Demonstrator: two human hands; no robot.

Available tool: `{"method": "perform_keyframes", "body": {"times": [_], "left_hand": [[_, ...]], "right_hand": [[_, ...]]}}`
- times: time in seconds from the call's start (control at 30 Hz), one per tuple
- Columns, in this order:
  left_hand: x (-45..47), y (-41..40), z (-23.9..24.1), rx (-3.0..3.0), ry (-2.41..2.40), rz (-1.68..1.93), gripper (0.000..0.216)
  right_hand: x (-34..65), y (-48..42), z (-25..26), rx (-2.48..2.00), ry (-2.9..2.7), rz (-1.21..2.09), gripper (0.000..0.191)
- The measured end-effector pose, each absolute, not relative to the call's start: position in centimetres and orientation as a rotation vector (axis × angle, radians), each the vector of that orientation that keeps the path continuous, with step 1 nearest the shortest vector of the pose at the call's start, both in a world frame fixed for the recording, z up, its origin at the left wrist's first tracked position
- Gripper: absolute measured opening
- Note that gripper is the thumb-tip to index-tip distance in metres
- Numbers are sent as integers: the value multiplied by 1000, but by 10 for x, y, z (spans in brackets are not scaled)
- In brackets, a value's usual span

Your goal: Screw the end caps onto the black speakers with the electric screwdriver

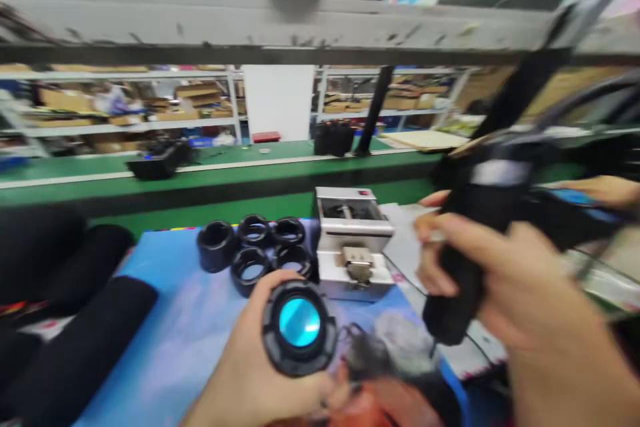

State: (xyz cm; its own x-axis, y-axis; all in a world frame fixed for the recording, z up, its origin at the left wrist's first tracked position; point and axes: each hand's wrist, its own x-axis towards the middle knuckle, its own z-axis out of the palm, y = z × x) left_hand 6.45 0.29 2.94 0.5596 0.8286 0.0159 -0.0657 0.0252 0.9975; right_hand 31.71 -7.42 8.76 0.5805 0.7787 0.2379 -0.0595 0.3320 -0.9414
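My left hand (250, 373) is closed around a black round lens part (300, 327) with a cyan-glinting glass face turned up toward me. My right hand (505, 287) grips the dark handle of a black power tool (470, 253), its tip pointing down, just right of the lens part. The tool's body rises to a hanging black arm and cable. Several black ring-shaped lens parts (255, 247) sit in a cluster on the blue mat (180, 320) just beyond my left hand.
A small grey metal fixture (353, 240) stands on the mat between the rings and the tool. Black foam rolls (65, 320) lie at the left. A green conveyor bench (210, 173) runs behind, with shelving beyond it. Another person's hand (600, 190) shows at the right edge.
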Motion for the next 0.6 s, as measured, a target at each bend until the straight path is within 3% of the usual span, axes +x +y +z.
{"method": "perform_keyframes", "body": {"times": [0.13,0.27,0.47,0.6], "left_hand": [[52,1,34,1397,848,758,86],[52,1,40,1428,893,709,95],[47,3,38,1389,931,669,108],[46,1,34,1468,923,733,100]], "right_hand": [[322,-94,47,-1543,-654,593,52],[315,-90,21,-1753,-657,709,42],[333,-77,18,-1990,-709,657,43],[340,-76,22,-2059,-756,646,40]]}}
